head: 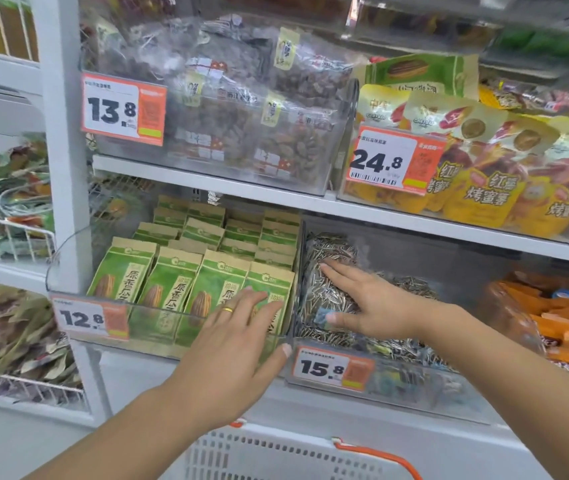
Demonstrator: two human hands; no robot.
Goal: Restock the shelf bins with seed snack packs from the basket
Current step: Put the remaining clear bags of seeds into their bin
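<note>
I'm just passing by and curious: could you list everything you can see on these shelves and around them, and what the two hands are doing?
green seed packs: many, green and tan, upright in rows in the lower left clear bin
clear seed packs: several, striped grey seeds, in the lower middle bin
orange packs: several, orange, lower right bin
brown nut bags: several, clear bags, upper left bin
yellow sweet potato packs: several, yellow and red, upper right bin
price tags: four, white and orange, on the bin fronts
wire racks: two with mixed packs, far left
basket: one, white with orange handle, bottom
left hand: flat on the green packs' bin front, gold ring
right hand: flat on the clear seed packs
</note>
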